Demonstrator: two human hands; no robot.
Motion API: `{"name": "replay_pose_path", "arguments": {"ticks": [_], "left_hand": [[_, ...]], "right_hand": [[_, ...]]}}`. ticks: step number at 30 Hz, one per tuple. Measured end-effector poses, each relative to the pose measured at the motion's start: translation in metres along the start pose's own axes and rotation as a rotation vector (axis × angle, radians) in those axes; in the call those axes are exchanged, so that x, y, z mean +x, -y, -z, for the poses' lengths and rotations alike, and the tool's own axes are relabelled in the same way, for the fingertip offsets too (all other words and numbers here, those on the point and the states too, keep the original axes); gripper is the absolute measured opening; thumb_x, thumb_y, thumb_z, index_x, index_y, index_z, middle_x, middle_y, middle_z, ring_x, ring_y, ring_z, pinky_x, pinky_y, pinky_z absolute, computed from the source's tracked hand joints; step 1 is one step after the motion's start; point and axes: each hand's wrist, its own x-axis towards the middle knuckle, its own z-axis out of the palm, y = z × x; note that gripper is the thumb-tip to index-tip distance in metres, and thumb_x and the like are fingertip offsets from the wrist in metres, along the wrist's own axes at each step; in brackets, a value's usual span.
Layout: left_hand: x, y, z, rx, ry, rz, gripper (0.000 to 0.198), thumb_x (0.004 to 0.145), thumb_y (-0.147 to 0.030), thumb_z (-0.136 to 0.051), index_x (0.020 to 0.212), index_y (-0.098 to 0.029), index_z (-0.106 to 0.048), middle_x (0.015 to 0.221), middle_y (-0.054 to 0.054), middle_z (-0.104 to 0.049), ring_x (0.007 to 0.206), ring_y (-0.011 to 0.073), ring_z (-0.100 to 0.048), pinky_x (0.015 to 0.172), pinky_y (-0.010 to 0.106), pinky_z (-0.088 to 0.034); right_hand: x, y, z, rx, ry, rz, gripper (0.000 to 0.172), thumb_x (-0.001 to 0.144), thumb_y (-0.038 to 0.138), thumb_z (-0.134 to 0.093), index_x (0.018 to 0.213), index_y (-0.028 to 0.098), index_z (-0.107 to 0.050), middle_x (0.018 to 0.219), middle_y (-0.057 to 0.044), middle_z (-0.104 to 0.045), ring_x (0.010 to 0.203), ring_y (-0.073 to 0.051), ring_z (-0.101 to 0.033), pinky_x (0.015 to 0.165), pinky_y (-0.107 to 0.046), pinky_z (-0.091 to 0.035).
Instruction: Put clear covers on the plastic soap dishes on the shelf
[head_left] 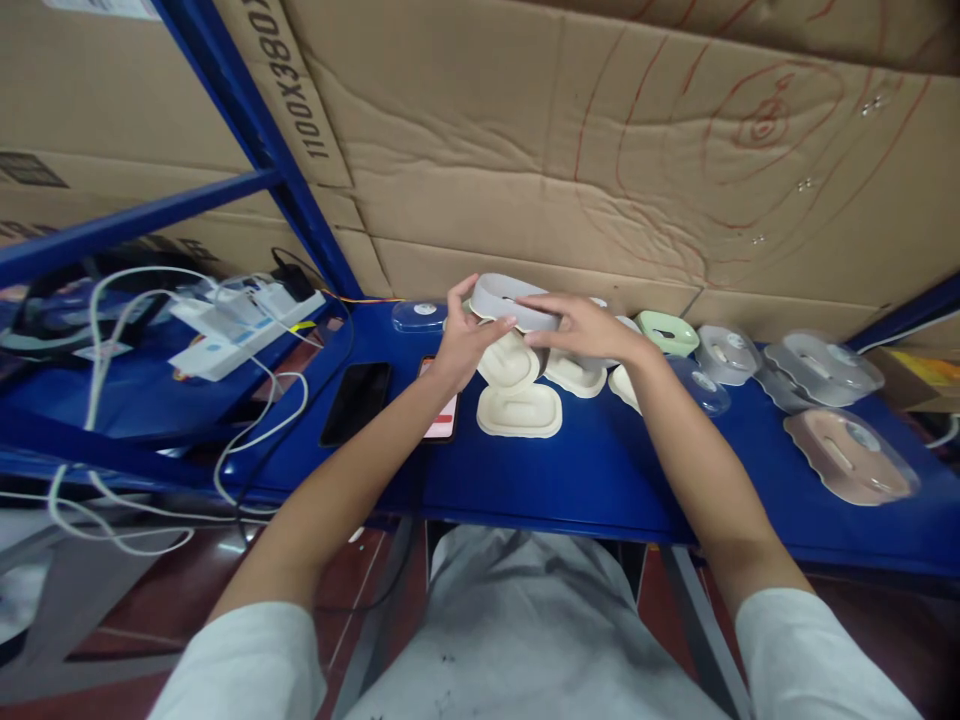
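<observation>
Both my hands hold a grey oval plastic case (504, 297) up above the blue shelf (585, 480). My left hand (463, 340) grips its left end, thumb along the lower edge and a finger over the top. My right hand (581, 325) pinches its right side, fingers closed on the rim. Right under the case lie cream oval trays (519, 411), one flat at the front and others behind it, partly hidden by my hands.
A black phone (356, 400) and a second phone with a red-and-white screen (444, 418) lie left of the trays. A white power strip (240, 325) with cables sits at far left. Green, grey and pink cases with clear lids (851, 455) line the right. A cardboard wall stands behind.
</observation>
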Motion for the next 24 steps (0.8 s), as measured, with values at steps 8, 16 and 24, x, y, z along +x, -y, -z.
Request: {"name": "replay_pose_path", "arguments": {"ticks": [8,16,24], "left_hand": [[-0.001,0.001,-0.005,0.026,0.04,0.018,0.1,0.072,-0.046,-0.101,0.151,-0.036,-0.041,0.133,0.008,-0.072,0.125,0.0294,-0.073,0.107,0.049,-0.06],[0.018,0.005,0.023,0.148,-0.259,-0.005,0.051,0.082,-0.04,-0.09,0.119,-0.028,-0.058,0.127,0.007,-0.072,0.114,0.0234,-0.075,0.101,0.044,-0.063],[0.02,0.008,0.025,0.648,-0.245,-0.18,0.013,0.098,-0.03,-0.071,0.11,-0.025,-0.069,0.132,0.01,-0.065,0.139,0.0278,-0.059,0.117,0.046,-0.051]], "right_hand": [[0.0,-0.002,0.005,0.093,-0.079,-0.096,0.058,0.102,0.071,-0.053,0.12,0.023,-0.08,0.116,-0.004,-0.081,0.103,-0.028,-0.072,0.09,-0.04,-0.057],[-0.045,-0.045,0.088,-0.391,-0.244,-0.337,0.039,0.103,0.051,-0.053,0.103,0.021,-0.079,0.104,-0.012,-0.08,0.097,-0.03,-0.071,0.092,-0.044,-0.054],[-0.096,-0.072,0.093,-0.457,-0.192,-0.551,0.03,0.096,0.027,-0.059,0.119,0.019,-0.078,0.123,-0.013,-0.079,0.116,-0.031,-0.072,0.106,-0.047,-0.053]]}}
